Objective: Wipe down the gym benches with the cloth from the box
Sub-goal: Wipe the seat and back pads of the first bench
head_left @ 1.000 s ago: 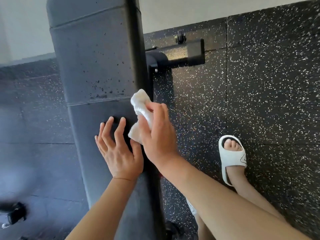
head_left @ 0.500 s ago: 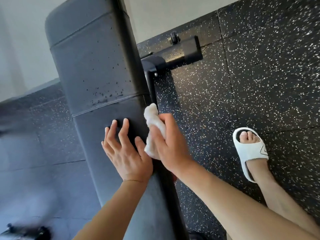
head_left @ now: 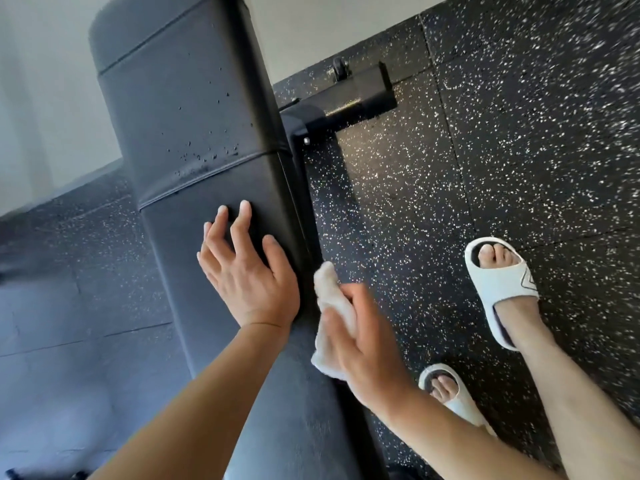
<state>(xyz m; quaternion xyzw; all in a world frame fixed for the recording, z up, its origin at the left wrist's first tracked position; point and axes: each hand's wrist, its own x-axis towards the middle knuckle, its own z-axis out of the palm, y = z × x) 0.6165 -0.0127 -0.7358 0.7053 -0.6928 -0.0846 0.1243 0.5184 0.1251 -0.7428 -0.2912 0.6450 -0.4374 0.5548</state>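
Here the left hand lies flat on the padded black vinyl gym bench, fingers straight and spread, thumb at the pad's right edge; I judge it a brace that steadies the person while the other arm works low along the side. The right hand holds the crumpled white cloth against the bench's right flank, its fingers fairly straight over the wad, pressing it to the side face rather than pinching it, though motion blur hides the exact grip. That placement suits wiping the edge and the dark frame rail below the pad, which a top-down stroke would miss. Water droplets sit on the upper cushion near the seam, so that section looks not yet dried. The black metal foot bar of the bench stands beyond on the speckled black rubber floor, and the person's feet in white slide sandals stand just beside the bench.

Against the picture half a second earlier, the cloth hand has travelled toward the person along the bench side, from level with the left fingertips to below the left wrist. The left hand has stayed planted on the same spot. The view has tilted, bringing a second sandal into sight.
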